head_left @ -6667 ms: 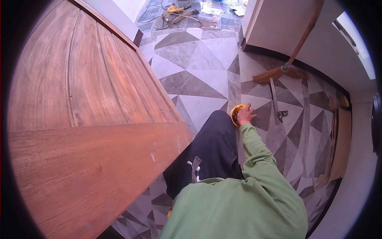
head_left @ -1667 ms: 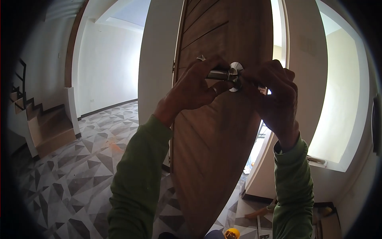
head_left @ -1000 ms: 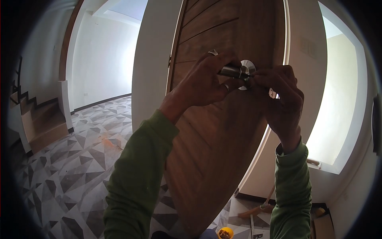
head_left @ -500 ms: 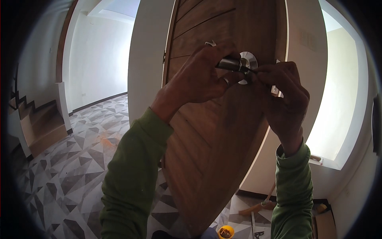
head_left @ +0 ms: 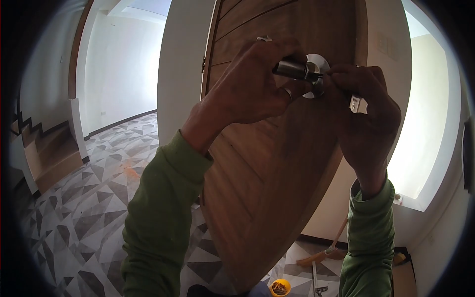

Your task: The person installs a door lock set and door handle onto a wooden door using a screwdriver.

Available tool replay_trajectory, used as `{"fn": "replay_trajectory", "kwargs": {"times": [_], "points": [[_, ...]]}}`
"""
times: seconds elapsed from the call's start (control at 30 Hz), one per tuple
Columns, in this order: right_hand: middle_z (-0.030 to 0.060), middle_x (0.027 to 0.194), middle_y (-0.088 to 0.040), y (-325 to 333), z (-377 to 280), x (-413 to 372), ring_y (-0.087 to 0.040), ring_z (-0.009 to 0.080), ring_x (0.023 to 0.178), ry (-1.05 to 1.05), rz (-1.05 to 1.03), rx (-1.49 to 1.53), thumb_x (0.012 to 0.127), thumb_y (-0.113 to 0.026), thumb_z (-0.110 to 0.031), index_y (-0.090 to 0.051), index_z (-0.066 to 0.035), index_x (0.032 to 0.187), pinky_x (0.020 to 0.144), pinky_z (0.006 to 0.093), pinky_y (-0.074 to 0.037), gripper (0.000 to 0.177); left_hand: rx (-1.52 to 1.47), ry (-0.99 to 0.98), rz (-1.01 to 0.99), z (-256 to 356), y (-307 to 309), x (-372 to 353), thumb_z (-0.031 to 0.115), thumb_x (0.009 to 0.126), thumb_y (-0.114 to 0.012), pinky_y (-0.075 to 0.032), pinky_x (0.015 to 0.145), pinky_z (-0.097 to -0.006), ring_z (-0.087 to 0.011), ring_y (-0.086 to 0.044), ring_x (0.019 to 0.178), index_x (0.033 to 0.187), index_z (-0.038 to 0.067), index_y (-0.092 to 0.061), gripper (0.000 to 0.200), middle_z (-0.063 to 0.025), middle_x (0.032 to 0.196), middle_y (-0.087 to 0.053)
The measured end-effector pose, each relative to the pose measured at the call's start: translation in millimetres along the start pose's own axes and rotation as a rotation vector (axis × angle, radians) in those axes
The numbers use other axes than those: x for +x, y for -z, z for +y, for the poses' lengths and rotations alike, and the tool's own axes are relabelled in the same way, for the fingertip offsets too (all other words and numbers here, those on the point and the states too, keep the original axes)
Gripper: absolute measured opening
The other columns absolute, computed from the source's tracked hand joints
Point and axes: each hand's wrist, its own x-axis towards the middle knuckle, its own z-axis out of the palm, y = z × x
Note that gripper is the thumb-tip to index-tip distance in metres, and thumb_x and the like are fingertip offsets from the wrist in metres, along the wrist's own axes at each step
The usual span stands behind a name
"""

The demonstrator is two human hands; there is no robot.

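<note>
A wooden door (head_left: 277,163) stands in front of me with a round metal plate (head_left: 318,62) near its right edge. My left hand (head_left: 252,81) is wrapped round a dark metallic door handle (head_left: 291,70), which meets the plate. A ring shows on one of its fingers. My right hand (head_left: 368,111) is beside the plate, fingertips pinched near the neck of the handle; what they hold, if anything, is too small to make out. A metal latch piece (head_left: 355,103) shows at the door's edge, partly behind the right hand.
A yellow tub (head_left: 280,287) with small items stands on the floor below the door. Near it lie a broom (head_left: 321,256) and a metal square tool (head_left: 314,277). Stairs (head_left: 54,153) are at the left, a bright window opening (head_left: 420,114) at the right.
The door edge and handle have shifted slightly right in view, with both hands. My right fingertips have drawn slightly away from the handle's neck, and more of the latch piece shows.
</note>
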Motion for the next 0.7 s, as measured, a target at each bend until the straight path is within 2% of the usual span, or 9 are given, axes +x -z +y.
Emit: {"fn": "replay_trajectory", "kwargs": {"times": [0.03,0.1,0.27,0.4,0.57,0.63,0.7], "points": [[0.0019,0.069,-0.061,1.6,-0.3,-1.1,-0.055,0.0170,0.069,-0.003,-0.003,0.003,0.072,-0.070,0.001,-0.062,-0.007,0.077,0.059,0.0305,-0.045,0.013,0.037,0.023,-0.005,0.1,-0.1,-0.2,0.001,0.073,-0.075,-0.050,0.076,-0.0296,-0.0166,-0.066,0.082,0.091,0.003,-0.063,0.021,-0.0048,0.082,-0.065],[0.0073,0.092,-0.067,5.8,0.0,-3.5,-0.060,0.0156,0.083,-0.039,-0.099,-0.039,0.076,-0.070,0.007,-0.064,0.000,0.087,0.073,0.0264,-0.049,0.014,0.044,0.024,-0.013,1.5,1.9,0.7,0.001,0.073,-0.075,-0.050,0.077,-0.0293,-0.0158,-0.066,0.082,0.091,0.003,-0.063,0.022,-0.0046,0.082,-0.065],[0.0060,0.090,-0.069,8.6,1.0,-0.7,-0.060,0.0165,0.081,0.056,-0.114,-0.094,0.075,-0.071,0.006,-0.064,-0.002,0.086,0.072,0.0278,-0.047,0.015,0.016,0.039,0.004,-0.4,-0.2,0.9,0.001,0.073,-0.075,-0.050,0.078,-0.0289,-0.0140,-0.065,0.082,0.092,0.003,-0.064,0.022,-0.0042,0.083,-0.065],[0.0043,0.088,-0.069,10.4,2.7,1.1,-0.060,0.0167,0.080,0.133,-0.122,-0.140,0.074,-0.072,0.004,-0.064,-0.003,0.084,0.070,0.0288,-0.045,0.015,0.026,-0.024,0.020,1.1,-1.4,1.4,0.002,0.073,-0.075,-0.050,0.078,-0.0288,-0.0140,-0.065,0.082,0.093,0.003,-0.064,0.023,-0.0042,0.084,-0.065],[0.0050,0.090,-0.069,11.2,2.3,0.4,-0.062,0.0168,0.081,0.120,-0.117,-0.146,0.074,-0.072,0.005,-0.064,-0.002,0.083,0.070,0.0288,-0.045,0.014,0.071,-0.038,0.024,-0.2,-4.3,2.0,0.002,0.074,-0.075,-0.050,0.078,-0.0288,-0.0143,-0.065,0.083,0.093,0.003,-0.063,0.023,-0.0039,0.084,-0.064],[0.0058,0.090,-0.069,8.6,4.5,0.4,-0.062,0.0167,0.082,0.112,-0.125,-0.121,0.075,-0.071,0.005,-0.064,-0.002,0.083,0.069,0.0289,-0.046,0.013,-0.010,0.050,-0.007,0.2,-5.4,1.3,0.001,0.074,-0.075,-0.051,0.078,-0.0288,-0.0144,-0.065,0.084,0.093,0.003,-0.062,0.023,-0.0036,0.085,-0.063],[0.0027,0.076,-0.065,2.5,9.1,-0.9,-0.059,0.0153,0.069,0.141,-0.007,0.011,0.070,-0.072,0.003,-0.061,-0.005,0.077,0.059,0.0279,-0.043,0.016,-0.008,0.047,-0.005,0.3,-5.1,0.0,0.001,0.074,-0.075,-0.051,0.078,-0.0287,-0.0143,-0.065,0.084,0.093,0.003,-0.061,0.023,-0.0037,0.085,-0.063]]}}
